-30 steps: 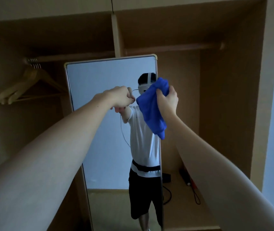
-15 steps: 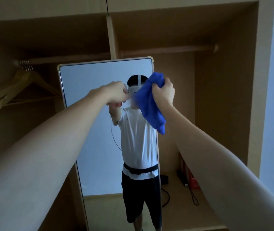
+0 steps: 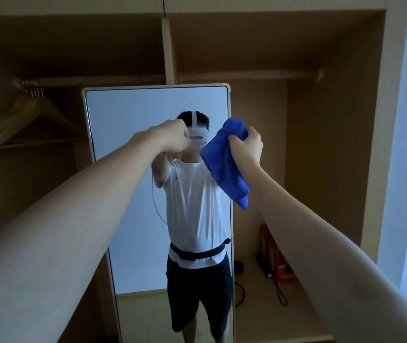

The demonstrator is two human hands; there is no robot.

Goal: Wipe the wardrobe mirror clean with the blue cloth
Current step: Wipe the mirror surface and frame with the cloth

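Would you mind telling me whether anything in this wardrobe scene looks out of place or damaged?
Nothing looks damaged or spilled. The tall gold-framed mirror stands upright in the wardrobe. The right hand grips the bunched blue cloth at the mirror's right edge; the left hand is a closed, empty fist.

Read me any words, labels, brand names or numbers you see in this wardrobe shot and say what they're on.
None can be read.
Red box on the wardrobe floor: any print is too small and dark to read.
Blue cloth, mirror, headset reflection: no text visible.

Wooden hangers (image 3: 24, 120) on left rail (image 3: 93, 81)
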